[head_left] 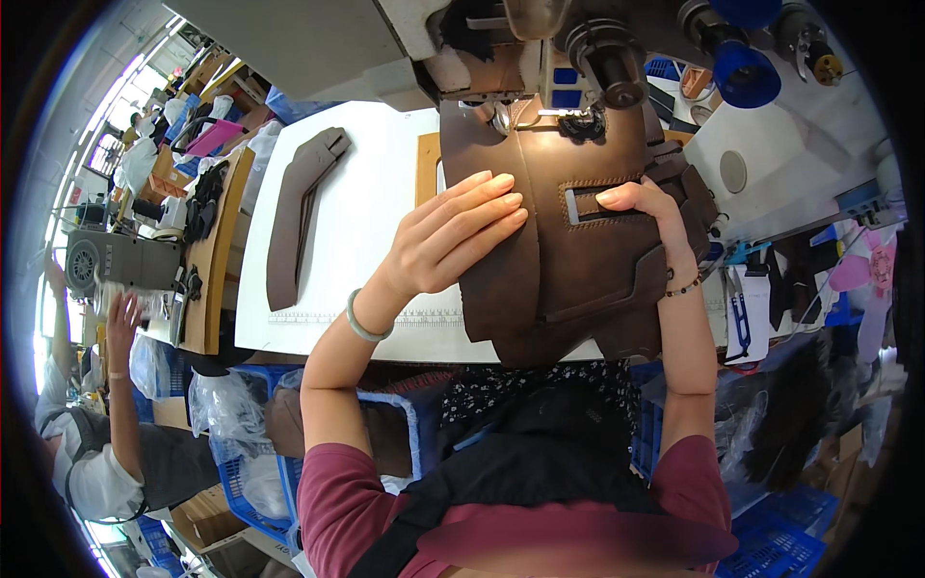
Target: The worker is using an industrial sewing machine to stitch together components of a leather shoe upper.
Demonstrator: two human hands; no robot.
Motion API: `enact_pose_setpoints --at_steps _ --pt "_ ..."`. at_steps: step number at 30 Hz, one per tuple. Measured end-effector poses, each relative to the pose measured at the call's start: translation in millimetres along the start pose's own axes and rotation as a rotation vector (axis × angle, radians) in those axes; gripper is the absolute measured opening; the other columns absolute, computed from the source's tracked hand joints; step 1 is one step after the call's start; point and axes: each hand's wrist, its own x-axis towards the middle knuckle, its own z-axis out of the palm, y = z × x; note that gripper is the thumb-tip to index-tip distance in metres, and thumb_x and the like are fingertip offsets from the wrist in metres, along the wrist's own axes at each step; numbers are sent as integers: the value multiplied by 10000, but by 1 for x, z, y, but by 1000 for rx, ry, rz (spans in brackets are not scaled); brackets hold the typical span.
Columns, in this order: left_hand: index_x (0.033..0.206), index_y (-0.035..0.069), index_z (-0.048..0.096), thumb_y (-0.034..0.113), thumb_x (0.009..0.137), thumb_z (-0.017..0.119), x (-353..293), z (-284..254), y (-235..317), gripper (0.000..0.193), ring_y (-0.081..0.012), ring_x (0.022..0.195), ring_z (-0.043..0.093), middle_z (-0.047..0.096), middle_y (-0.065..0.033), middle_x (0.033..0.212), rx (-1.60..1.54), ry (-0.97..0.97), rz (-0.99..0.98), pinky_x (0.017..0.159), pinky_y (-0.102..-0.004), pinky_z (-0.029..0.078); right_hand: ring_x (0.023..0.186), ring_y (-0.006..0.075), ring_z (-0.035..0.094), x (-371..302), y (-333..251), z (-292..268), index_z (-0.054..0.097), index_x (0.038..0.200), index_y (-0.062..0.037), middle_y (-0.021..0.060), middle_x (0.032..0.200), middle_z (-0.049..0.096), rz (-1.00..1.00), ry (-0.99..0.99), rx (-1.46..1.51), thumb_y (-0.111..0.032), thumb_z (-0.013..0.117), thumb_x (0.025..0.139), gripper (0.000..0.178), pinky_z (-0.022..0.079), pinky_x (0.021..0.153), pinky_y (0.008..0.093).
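A large brown leather panel (588, 275) lies under the head of a sewing machine (414, 58), with its near edge hanging past the table edge. My left hand (438, 236) rests flat on the panel's left part, its fingers stretched out together. At the right side, my right hand (657, 207) holds the panel, thumb laid over a stitched rectangular slot (576, 204) and the other fingers hidden. Lamplight falls on the leather near the needle area (568, 116). Left of the panel lies a folded brown leather strip (297, 217).
The white table (385, 183) carries a printed ruler along its near edge. Blue crates (255, 496) and plastic bags stand below and to the left. Thread holders hang at upper right. A co-worker (106, 448) works at a wooden bench (220, 250) on the left.
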Motion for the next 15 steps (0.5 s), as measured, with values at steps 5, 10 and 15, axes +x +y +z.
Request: enact_pose_setpoints --at_steps 5,10,15 --pt "928 -2 718 58 739 696 -5 4 0 200 -278 969 670 665 -112 967 -33 50 -5 907 -423 566 884 111 637 2 5 -3 671 940 20 77 946 696 -8 13 21 -116 558 869 191 476 877 246" --pt "847 37 739 116 697 766 -14 21 -7 171 -227 816 633 564 -41 887 -8 210 81 862 -385 592 857 110 639 0 1 1 665 926 17 74 932 691 39 35 75 -109 585 845 170 491 841 238" --pt "890 240 773 254 569 851 -30 18 1 331 -143 790 395 333 22 878 377 227 52 676 -264 403 780 117 644 -1 -4 8 642 932 9 74 888 676 96 178 82 -81 631 773 184 518 759 236"
